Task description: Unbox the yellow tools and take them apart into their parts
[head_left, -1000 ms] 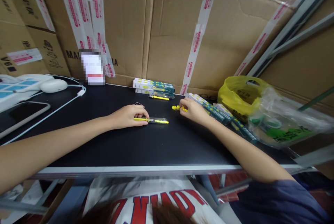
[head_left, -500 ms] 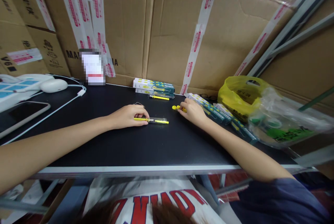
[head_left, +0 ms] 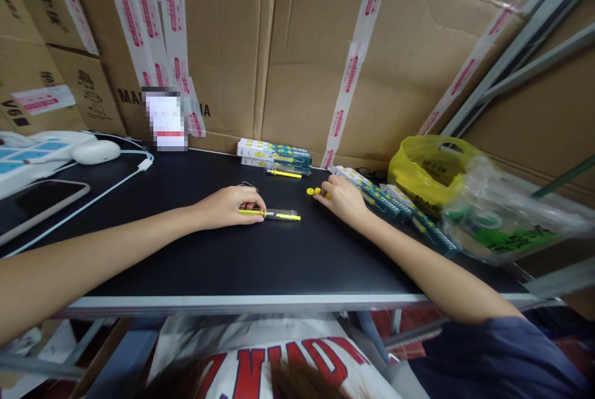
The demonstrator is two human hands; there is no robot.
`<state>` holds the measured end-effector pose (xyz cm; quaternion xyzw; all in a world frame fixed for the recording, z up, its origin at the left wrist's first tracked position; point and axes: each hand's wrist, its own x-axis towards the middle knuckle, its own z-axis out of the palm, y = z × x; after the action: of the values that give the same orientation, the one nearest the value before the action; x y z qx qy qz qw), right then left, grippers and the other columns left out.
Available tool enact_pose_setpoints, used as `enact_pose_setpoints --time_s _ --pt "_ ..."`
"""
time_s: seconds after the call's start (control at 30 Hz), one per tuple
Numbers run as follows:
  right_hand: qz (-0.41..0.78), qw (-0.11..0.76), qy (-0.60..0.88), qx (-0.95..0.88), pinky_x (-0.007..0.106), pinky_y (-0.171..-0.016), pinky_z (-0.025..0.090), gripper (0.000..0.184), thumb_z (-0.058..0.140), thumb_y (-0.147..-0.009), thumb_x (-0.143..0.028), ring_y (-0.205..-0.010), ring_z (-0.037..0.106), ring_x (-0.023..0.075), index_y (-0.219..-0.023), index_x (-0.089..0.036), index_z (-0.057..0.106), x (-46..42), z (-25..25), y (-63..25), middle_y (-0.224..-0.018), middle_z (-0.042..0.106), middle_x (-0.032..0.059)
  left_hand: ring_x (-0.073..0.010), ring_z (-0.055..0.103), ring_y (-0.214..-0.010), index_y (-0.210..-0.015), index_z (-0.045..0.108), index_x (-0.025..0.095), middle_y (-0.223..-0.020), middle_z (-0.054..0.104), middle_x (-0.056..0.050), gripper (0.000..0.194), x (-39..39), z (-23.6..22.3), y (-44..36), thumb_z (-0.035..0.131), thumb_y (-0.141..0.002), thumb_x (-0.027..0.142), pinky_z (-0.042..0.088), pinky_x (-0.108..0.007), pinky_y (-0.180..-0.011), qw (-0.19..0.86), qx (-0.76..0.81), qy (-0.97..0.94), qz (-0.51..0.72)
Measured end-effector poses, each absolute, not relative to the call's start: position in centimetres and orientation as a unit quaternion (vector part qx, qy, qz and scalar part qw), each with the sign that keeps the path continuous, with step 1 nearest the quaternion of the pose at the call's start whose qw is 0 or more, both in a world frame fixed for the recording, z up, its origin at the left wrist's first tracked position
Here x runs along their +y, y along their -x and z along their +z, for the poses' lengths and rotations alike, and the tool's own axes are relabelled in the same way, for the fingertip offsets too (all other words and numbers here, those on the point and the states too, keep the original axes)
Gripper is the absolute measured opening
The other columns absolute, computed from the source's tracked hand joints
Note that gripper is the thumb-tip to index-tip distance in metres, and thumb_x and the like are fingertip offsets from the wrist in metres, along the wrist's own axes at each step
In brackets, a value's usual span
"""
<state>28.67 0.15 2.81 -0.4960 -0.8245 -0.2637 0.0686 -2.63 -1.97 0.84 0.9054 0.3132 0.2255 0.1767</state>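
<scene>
My left hand (head_left: 237, 207) is closed around the yellow end of a clear, pen-like tool (head_left: 281, 214) lying level just over the black tabletop. Its clear barrel and yellow tip stick out to the right of my fingers. Behind that hand a thin wire loop (head_left: 247, 186) rests on the table. At the right, my right hand (head_left: 343, 198) is curled down with thumb and fingers together at a few small yellow round pieces (head_left: 311, 191). The fingers partly cover these pieces, and what they pinch is mostly hidden.
Printed boxes (head_left: 274, 152) lie against the cardboard wall, with another clear-and-yellow tool (head_left: 286, 173) before them. More boxes (head_left: 372, 191) stretch along the right, beside a yellow plastic bag (head_left: 430, 173) and a clear bag (head_left: 506, 225). A phone (head_left: 39, 207), cable and power strip (head_left: 32, 154) sit left.
My right fingers have shifted very slightly at the yellow pieces. My left hand and the pen-like tool stay in place.
</scene>
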Motion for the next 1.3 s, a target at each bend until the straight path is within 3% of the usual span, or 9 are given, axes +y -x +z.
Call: enact_pose_setpoints --time_s 0.17,0.37,0.53,0.9,1.13,1.3 --pt "-0.228 0.133 0.467 -0.844 0.032 -0.070 0.037 0.034 0.044 -0.092 -0.044 -0.081 0.052 0.0222 -0.081 -0.017 0.060 -1.0 3.7 -27.9 -0.084 0.058 0.0098 -0.0121 0.049 -0.067 -0.094 0.067 0.021 -0.074 0.051 0.001 0.029 -2.1 0.9 2.6 0.058 -0.082 0.046 0.035 -0.022 -0.059 0.168 0.311 -0.906 0.232" --pt "-0.016 0.172 0.325 -0.930 0.030 -0.075 0.040 0.033 0.049 -0.090 -0.045 -0.082 0.052 0.0182 -0.108 -0.018 0.057 -3.6 3.3 -25.4 -0.088 0.059 0.0059 -0.0122 0.048 -0.067 -0.098 0.066 0.020 -0.075 0.051 0.000 0.032 -2.0 0.7 2.4 0.056 -0.084 0.047 0.036 -0.022 -0.062 0.168 0.289 -0.914 0.232" --pt "0.045 0.187 0.301 -0.934 0.028 -0.072 0.040 0.024 0.056 -0.087 -0.040 -0.076 0.052 0.0162 -0.093 -0.018 0.061 -3.3 2.3 -25.0 -0.081 0.058 0.0040 -0.0127 0.049 -0.069 -0.101 0.066 0.021 -0.076 0.051 0.000 0.034 -2.0 0.8 2.3 0.056 -0.084 0.049 0.037 -0.022 -0.063 0.162 0.289 -0.915 0.230" --pt "0.061 0.193 0.314 -0.927 0.025 -0.065 0.038 0.013 0.061 -0.079 -0.027 -0.069 0.047 0.0131 -0.083 -0.017 0.054 -1.5 2.4 -26.9 -0.077 0.053 0.0008 -0.0125 0.049 -0.068 -0.102 0.062 0.020 -0.076 0.049 0.001 0.032 -1.6 1.2 3.2 0.056 -0.084 0.046 0.035 -0.022 -0.061 0.120 0.310 -0.921 0.203" --pt "0.075 0.194 0.308 -0.928 0.025 -0.063 0.037 0.025 0.060 -0.082 -0.042 -0.068 0.046 0.0133 -0.081 -0.018 0.052 -1.7 2.1 -26.7 -0.076 0.052 0.0011 -0.0128 0.048 -0.068 -0.098 0.061 0.020 -0.076 0.049 0.001 0.031 -1.5 0.9 3.1 0.053 -0.085 0.047 0.034 -0.022 -0.061 0.124 0.287 -0.927 0.206" --pt "0.090 0.198 0.311 -0.925 0.024 -0.059 0.035 0.028 0.061 -0.082 -0.044 -0.065 0.044 0.0121 -0.078 -0.018 0.050 -1.5 1.8 -26.7 -0.074 0.051 0.0000 -0.0131 0.048 -0.069 -0.097 0.060 0.019 -0.076 0.050 0.001 0.031 -1.2 0.5 3.0 0.054 -0.086 0.047 0.035 -0.022 -0.063 0.134 0.265 -0.930 0.215"
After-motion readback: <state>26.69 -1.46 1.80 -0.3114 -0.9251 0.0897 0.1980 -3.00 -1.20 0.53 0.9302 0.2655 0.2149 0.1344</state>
